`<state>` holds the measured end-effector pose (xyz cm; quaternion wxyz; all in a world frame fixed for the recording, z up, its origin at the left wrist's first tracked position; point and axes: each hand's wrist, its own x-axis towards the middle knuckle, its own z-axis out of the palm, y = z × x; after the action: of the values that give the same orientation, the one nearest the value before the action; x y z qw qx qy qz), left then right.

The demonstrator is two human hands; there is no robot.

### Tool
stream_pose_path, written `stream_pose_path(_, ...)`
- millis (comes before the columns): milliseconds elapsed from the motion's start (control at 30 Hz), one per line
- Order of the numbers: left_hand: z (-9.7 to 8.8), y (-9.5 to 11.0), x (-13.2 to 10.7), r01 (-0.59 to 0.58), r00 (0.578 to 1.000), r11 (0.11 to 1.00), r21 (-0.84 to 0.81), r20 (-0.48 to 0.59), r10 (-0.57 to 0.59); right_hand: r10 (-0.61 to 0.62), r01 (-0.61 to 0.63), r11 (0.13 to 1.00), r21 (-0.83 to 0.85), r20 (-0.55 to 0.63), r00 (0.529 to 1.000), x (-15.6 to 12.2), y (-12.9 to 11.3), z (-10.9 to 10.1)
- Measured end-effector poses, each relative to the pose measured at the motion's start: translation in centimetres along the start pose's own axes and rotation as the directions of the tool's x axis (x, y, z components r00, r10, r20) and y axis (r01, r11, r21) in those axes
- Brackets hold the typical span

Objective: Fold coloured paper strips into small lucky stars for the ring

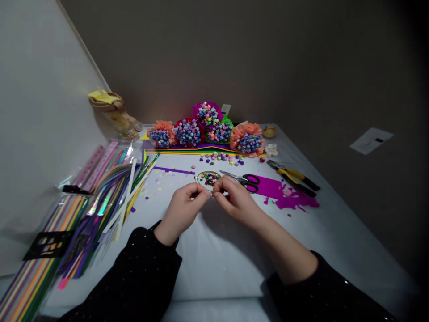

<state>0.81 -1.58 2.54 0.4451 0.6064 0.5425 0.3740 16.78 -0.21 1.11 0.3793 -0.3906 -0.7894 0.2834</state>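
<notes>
My left hand [186,205] and my right hand [236,199] meet at the fingertips over the table, each closed in a pinch. Between the fingertips is something very small that I cannot make out. Just beyond them lies a cluster of shiny, multicoloured little stars [209,177], ringed by a thin gold curved edge and partly hidden by my fingers. Scissors with black handles [250,182] rest right behind my right hand, partly over a magenta paper piece [270,186]. Loose pastel paper stars [223,157] are scattered farther back.
Several tissue-wrapped bouquets of small stars [187,132] line the back. Yellow-and-black pliers [295,178] lie at right beside magenta scraps [296,199]. Packs of paper strips [43,255] cover the left side, near a boot-shaped holder [119,114]. Wall [234,53] bounds the far edge.
</notes>
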Motion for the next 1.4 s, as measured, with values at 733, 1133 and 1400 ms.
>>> stream_pose_path(733, -0.2, -0.1, -0.1, -0.020, 1.000, 0.999, -0.026, -0.024, 0.019, 0.399, -0.435, 0.724, 0.535, 0.189, 0.897, -0.2, 0.0, 0.2)
stream_pose_path(1133, -0.2, -0.6, 0.0, 0.053, 0.999, 0.999, -0.009, 0.005, -0.053, 0.343, -0.333, 0.780, 0.531, 0.083, 0.936, -0.1, -0.1, 0.2)
stream_pose_path(1400, -0.1, -1.0, 0.0, -0.077, 0.996, 0.987, 0.138, -0.023, 0.081, 0.432, -0.473, 0.716, 0.514, 0.206, 0.878, 0.0, 0.0, 0.2)
